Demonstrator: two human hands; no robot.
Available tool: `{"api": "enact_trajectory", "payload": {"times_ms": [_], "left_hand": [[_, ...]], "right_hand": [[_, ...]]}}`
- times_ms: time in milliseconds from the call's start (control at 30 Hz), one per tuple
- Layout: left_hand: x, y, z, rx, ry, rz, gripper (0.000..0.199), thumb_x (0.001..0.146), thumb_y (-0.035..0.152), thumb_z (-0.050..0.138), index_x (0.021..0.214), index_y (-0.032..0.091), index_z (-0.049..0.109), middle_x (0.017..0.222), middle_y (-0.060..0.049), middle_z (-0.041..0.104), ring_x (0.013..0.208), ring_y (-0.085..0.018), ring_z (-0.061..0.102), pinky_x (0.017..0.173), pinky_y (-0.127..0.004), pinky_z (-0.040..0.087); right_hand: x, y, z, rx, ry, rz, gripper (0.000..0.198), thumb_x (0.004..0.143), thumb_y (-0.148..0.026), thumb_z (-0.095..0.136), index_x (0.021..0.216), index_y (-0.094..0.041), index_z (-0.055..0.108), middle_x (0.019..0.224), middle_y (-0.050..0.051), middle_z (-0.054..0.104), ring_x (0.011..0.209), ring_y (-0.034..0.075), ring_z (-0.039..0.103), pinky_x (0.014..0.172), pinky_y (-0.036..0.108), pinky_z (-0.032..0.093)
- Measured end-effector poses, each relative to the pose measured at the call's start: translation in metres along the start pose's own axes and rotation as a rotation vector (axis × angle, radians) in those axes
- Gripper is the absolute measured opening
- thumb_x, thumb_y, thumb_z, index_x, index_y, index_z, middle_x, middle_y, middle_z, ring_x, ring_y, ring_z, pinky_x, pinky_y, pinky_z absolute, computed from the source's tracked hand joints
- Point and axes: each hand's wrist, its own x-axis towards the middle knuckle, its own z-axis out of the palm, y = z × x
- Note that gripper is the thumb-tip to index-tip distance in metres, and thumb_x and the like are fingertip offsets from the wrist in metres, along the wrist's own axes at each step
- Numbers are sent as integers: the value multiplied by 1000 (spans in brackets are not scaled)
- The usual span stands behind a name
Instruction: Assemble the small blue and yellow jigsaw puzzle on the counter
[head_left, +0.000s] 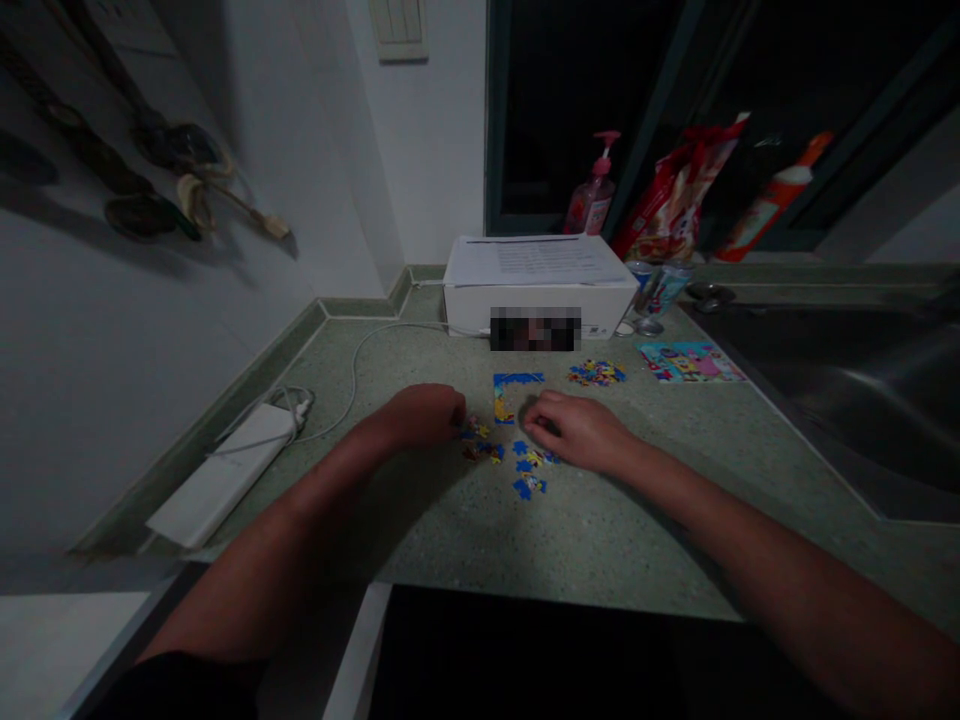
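Between my hands lies a partly joined jigsaw puzzle (pixel 504 400), with a blue strip along the top and a yellow and blue strip down the left. My left hand (pixel 426 414) rests on its left with curled fingers, beside small loose puzzle pieces (pixel 482 453). On the other side my right hand (pixel 576 428) has thumb and fingers drawn together; whatever either hand might hold is hidden. Several blue and yellow pieces (pixel 530 484) lie below the right fingertips. Behind that hand sits a heap of mixed pieces (pixel 597 373).
At the back stands a white box (pixel 540 270) with papers on top. A colourful picture sheet (pixel 691 362) lies near the sink (pixel 840 390). To the left are a white power strip (pixel 225 475) and its cable. Cans (pixel 670 288) and a pump bottle (pixel 591 200) stand behind.
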Motion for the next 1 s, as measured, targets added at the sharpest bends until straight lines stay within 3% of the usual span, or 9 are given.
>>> {"api": "enact_trajectory", "payload": {"times_ms": [133, 233, 467, 733, 867, 1000], "left_hand": [[-3, 0, -1, 0, -4, 7, 24, 102, 30, 65, 93, 25, 86, 103, -10, 87, 90, -27, 73, 82, -38, 52], [-2, -4, 0, -11, 63, 2, 25, 102, 27, 61, 99, 30, 85, 108, -6, 87, 95, -27, 73, 86, -39, 53], [11, -4, 8, 16, 89, -78, 29, 104, 21, 60, 121, 21, 83, 125, -14, 82, 109, -29, 75, 90, -37, 54], [13, -1, 15, 5, 187, -35, 28, 102, 19, 63, 122, 18, 83, 125, -14, 79, 115, -29, 72, 94, -36, 55], [16, 1, 18, -22, 150, 62, 28, 103, 19, 63, 122, 22, 84, 124, -11, 80, 116, -27, 73, 96, -35, 55], [18, 5, 22, -9, 136, 26, 28, 107, 20, 58, 115, 19, 85, 120, -14, 80, 108, -28, 74, 90, -37, 55]], "right_hand": [[0, 1, 1, 1, 4, -16, 13, 106, -21, 62, 99, -25, 72, 103, 5, 76, 95, 22, 72, 82, 36, 53], [0, 1, 1, -3, 3, -19, 13, 107, -21, 62, 100, -25, 72, 105, 5, 75, 96, 21, 71, 83, 35, 52], [0, 1, 0, -15, -10, -5, 14, 107, -21, 62, 99, -24, 72, 103, 5, 75, 94, 21, 70, 80, 34, 51], [0, 2, 2, -5, 45, -42, 14, 105, -21, 62, 97, -25, 72, 100, 6, 76, 90, 22, 70, 78, 35, 50], [0, 5, 5, 4, 57, -53, 15, 105, -22, 60, 97, -27, 71, 99, 6, 75, 90, 23, 71, 76, 35, 50], [-1, 7, 5, 5, 43, -47, 14, 106, -23, 59, 98, -26, 71, 101, 6, 75, 91, 23, 71, 76, 36, 50]]}}
